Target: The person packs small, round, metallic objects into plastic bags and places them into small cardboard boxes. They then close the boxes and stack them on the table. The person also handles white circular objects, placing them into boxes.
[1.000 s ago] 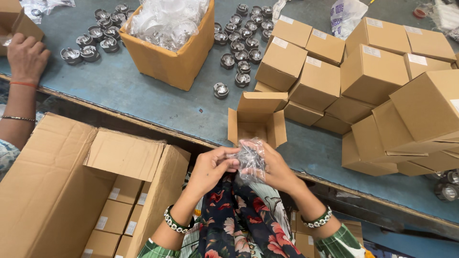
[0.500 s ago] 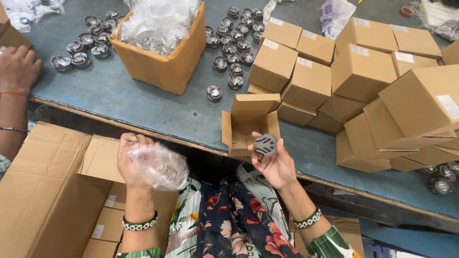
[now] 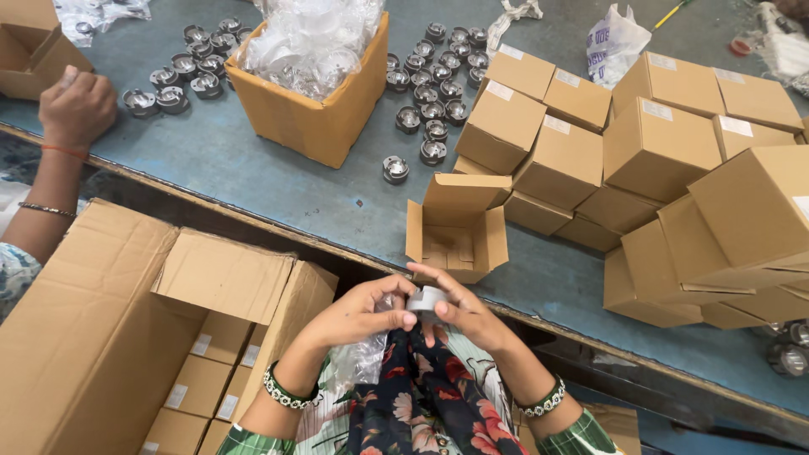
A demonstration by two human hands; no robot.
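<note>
Metal part (image 3: 426, 298) gripped in fingers of both left hand (image 3: 364, 313) and right hand (image 3: 468, 313), plastic bag (image 3: 361, 358) under left; bagging step, just below open carton (image 3: 456, 232) on worktop (image 3: 253, 168).

Colours here: the table (image 3: 253, 168) is a dusty blue-grey, and pretty much every box is plain tan cardboard, including the small open box (image 3: 455, 232) and the big carton (image 3: 93, 337). The stacked boxes (image 3: 657, 143) have little white labels. The metal parts (image 3: 425, 109) are shiny silver-grey, and the plastic bags (image 3: 312, 38) are clear. The dress (image 3: 421, 404) is black with red and pink flowers, the sleeves (image 3: 581, 434) are green-and-white striped, and the bangles (image 3: 286, 389) are green and white too.
</note>
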